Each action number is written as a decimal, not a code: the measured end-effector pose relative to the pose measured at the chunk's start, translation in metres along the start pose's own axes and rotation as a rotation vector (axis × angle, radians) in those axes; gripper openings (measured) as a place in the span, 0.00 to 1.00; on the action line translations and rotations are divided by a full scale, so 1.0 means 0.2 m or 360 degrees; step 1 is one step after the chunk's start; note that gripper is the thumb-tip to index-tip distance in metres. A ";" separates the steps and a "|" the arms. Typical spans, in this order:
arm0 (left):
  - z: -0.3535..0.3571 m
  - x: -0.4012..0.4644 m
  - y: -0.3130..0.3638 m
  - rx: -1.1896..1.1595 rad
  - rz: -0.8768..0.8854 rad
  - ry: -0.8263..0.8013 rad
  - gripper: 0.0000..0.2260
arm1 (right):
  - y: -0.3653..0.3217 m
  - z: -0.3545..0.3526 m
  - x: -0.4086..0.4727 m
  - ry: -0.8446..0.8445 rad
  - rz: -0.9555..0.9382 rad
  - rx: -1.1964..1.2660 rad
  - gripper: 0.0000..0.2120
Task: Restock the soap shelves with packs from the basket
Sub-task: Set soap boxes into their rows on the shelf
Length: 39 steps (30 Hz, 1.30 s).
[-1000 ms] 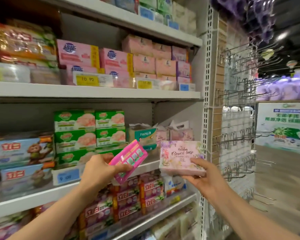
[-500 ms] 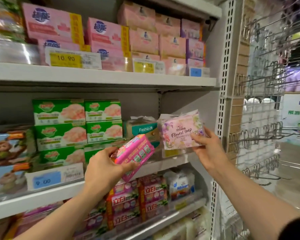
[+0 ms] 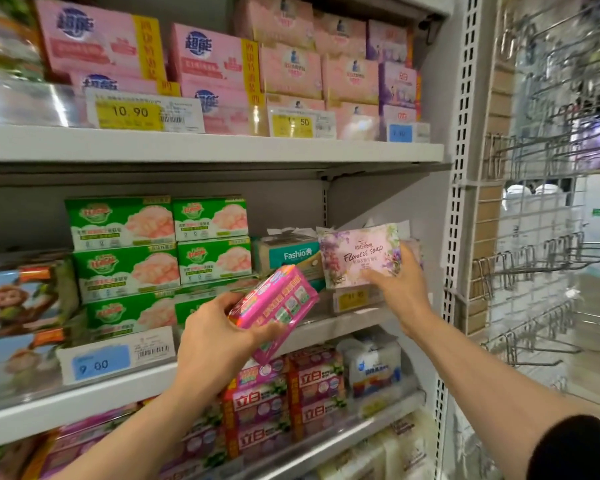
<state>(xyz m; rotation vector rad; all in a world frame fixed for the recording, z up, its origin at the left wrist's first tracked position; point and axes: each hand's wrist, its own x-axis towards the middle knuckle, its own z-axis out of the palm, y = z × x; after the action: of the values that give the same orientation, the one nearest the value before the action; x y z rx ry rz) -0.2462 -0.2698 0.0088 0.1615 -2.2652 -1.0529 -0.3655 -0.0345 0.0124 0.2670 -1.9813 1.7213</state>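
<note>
My right hand (image 3: 400,289) grips a pale floral pack marked "Flowers soap" (image 3: 359,254), held upright at the right end of the middle shelf (image 3: 343,325), beside a teal Fashio box (image 3: 290,254). My left hand (image 3: 219,337) holds a bright pink soap pack (image 3: 274,304), tilted, in front of that shelf's edge. The basket is out of view.
Green soap boxes (image 3: 160,251) are stacked left of the Fashio box. Pink boxes (image 3: 215,67) fill the upper shelf, red-and-pink packs (image 3: 284,400) the lower one. A pegboard with bare metal hooks (image 3: 541,258) stands to the right of the shelf upright.
My right hand has carried the floral pack up and in toward the right end of the middle shelf. My left hand keeps the pink pack at about the same spot.
</note>
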 end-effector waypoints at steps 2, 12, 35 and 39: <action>0.00 0.00 0.00 0.0034 -0.0003 -0.0011 0.32 | -0.01 0.04 0.00 0.0118 -0.0123 -0.0379 0.40; -0.01 -0.02 -0.01 0.0029 0.0076 -0.0044 0.30 | -0.17 0.21 -0.02 0.0357 -0.0070 -0.1385 0.62; 0.00 0.00 -0.03 0.0093 0.0077 -0.0026 0.33 | 0.07 0.20 0.10 0.0153 -0.0338 -0.0479 0.44; 0.01 0.01 -0.04 0.0129 0.0058 -0.0016 0.36 | 0.10 0.23 0.15 0.0201 -0.0358 -0.0764 0.40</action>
<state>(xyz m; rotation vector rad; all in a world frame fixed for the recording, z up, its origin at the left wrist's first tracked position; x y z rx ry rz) -0.2492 -0.2743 0.0034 0.1483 -2.3123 -0.9460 -0.4109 -0.0707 0.0052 0.1964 -2.1053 1.0591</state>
